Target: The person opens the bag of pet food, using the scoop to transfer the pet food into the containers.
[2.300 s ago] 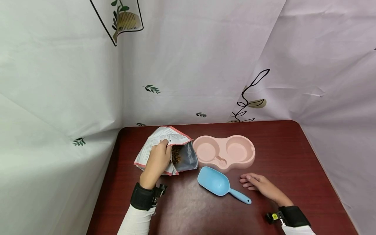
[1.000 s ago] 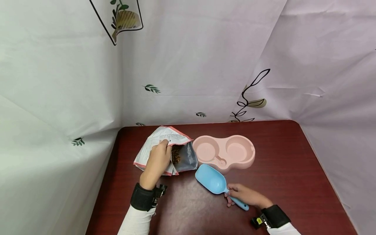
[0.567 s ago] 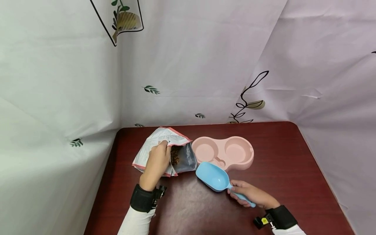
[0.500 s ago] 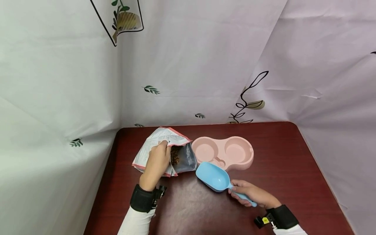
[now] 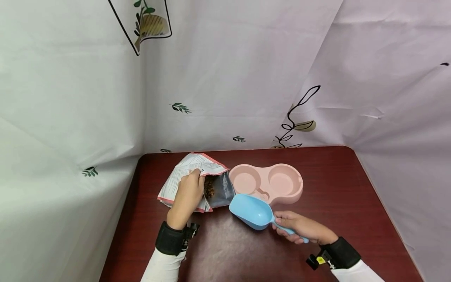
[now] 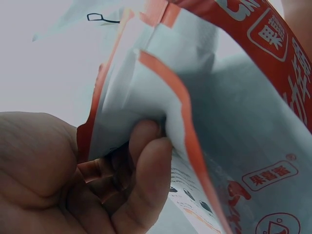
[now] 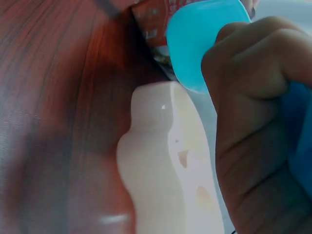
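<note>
My left hand [image 5: 190, 192] pinches the upper edge of a white bag with red trim [image 5: 179, 178], whose mouth gapes to the right. Brown pellets [image 5: 209, 187] show inside against the silvery lining. In the left wrist view, curled fingers [image 6: 151, 180] grip the folded rim of the bag. My right hand [image 5: 299, 227] holds a light blue scoop [image 5: 251, 211] by its handle, above the table. The scoop's bowl looks empty and its front edge lies close to the bag's mouth. The right wrist view has the scoop [image 7: 204, 44] beyond the curled fingers.
A pink double bowl [image 5: 266, 184] stands right of the bag, just behind the scoop, with two round hollows. Everything is on a dark red-brown table [image 5: 334, 188]. A pale patterned cloth [image 5: 225, 78] hangs behind and at both sides.
My right hand has come in from the right, taken the scoop by its handle, lifted it and carried it left towards the bag. My left hand has kept its hold on the bag.
</note>
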Demonstrator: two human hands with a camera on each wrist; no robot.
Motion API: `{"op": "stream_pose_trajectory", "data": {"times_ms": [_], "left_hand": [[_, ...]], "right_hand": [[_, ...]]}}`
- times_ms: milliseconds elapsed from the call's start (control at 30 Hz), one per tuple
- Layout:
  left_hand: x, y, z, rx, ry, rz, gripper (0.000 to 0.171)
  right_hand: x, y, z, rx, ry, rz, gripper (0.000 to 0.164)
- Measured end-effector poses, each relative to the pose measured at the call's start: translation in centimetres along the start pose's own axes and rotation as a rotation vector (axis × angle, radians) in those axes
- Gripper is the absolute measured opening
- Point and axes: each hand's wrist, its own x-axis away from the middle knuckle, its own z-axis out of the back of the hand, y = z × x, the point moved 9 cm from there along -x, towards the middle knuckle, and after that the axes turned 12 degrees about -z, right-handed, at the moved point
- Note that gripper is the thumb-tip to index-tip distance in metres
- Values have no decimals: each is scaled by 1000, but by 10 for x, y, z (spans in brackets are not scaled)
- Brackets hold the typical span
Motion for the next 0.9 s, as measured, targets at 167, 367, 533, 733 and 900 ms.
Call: {"op": "stream_pose_trajectory", "data": {"times_ms": [167,367,533,733,900], "left_hand": [[1,2,1,5,10,-5,24],[2,2,0,-5,13,-2,21],[3,4,-1,-7,12,-6,23],[2,5,-1,-17,7,-10,25],[2,4,-2,-30,4,-5,24]], "right_hand": [[-4,-19,0,118,69,-25,46],[-14,-46,2,270,188,-74,43],[-24,-62,2,320,295,-138,36],[-39,-73,1,389,355,-220,32],[-50,-80,4,405,368,-278,32]]}}
